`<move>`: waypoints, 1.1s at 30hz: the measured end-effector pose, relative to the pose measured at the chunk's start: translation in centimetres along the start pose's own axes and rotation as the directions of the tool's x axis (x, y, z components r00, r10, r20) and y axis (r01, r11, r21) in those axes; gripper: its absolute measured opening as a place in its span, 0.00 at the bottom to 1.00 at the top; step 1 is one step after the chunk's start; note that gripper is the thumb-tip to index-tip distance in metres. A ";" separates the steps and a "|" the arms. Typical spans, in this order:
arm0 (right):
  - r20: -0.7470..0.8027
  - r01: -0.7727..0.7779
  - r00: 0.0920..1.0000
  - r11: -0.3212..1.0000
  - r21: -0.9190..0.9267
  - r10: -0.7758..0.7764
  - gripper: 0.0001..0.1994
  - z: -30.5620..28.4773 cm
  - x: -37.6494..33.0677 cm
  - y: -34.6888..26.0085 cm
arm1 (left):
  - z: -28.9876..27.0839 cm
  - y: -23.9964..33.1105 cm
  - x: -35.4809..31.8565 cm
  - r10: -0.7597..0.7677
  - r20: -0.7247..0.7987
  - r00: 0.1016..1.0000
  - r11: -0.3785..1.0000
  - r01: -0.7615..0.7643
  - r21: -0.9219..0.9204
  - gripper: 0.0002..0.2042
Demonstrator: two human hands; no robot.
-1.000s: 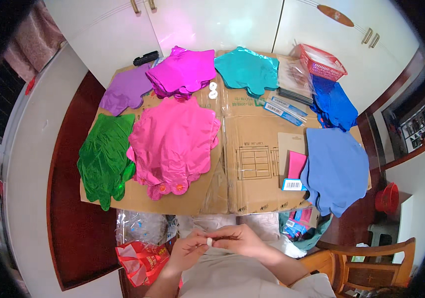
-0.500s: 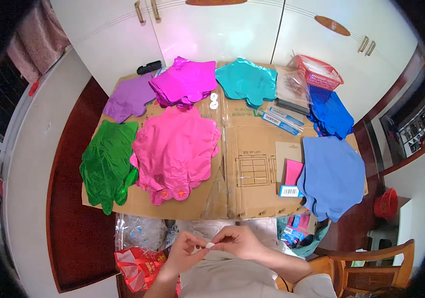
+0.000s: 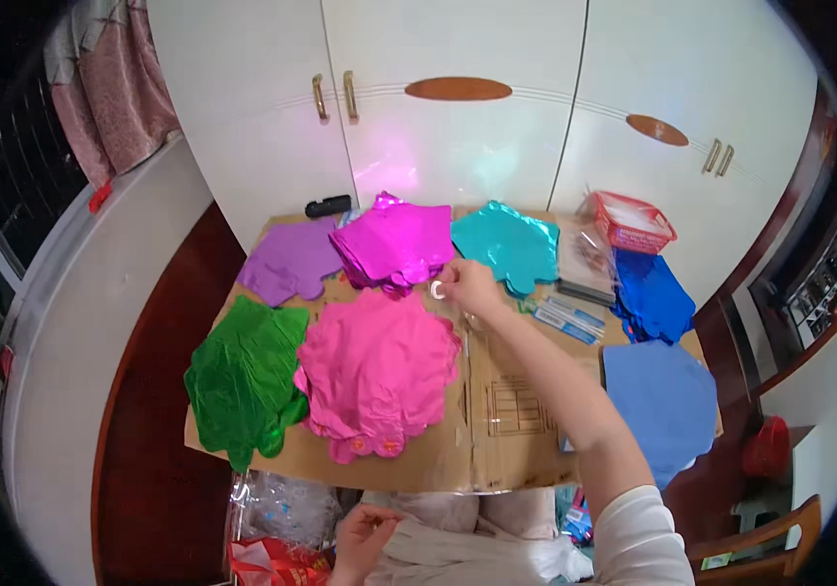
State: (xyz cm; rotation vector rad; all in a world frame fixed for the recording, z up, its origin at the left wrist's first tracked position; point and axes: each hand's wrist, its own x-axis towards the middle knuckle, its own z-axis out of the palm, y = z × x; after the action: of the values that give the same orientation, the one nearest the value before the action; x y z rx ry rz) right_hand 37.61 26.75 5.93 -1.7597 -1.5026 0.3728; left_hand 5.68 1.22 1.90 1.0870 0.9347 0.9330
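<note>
In the head view, your right hand [image 3: 474,287] bends its fingertips to a small white ring [image 3: 436,290] at centre, grip unclear, so touch its edge lightly; your left hand [image 3: 364,537], lower centre, curls loosely, contents unclear.

At the near right I see a short, off-white sleeve [image 3: 641,537], loose and softly creased, its hem ending just above the elbow. The shirt front [image 3: 433,559] at the near edge looks pale and rumpled to me, while the right forearm [image 3: 560,376], right hand [image 3: 470,286] and left hand [image 3: 364,543] are bare.
</note>
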 end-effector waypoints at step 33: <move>0.462 -0.128 0.884 0.988 0.082 0.076 0.09 4.2 -37.8 2.5 | 0.6 -7.3 0.1 0.199 0.345 0.917 0.370 -0.397 0.840 0.09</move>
State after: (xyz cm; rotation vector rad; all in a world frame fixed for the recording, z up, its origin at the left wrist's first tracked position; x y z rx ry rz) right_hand 26.77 -6.95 -8.31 -1.7419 -1.6712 0.9656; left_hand 7.37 -0.33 -5.07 2.3322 1.1172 0.5276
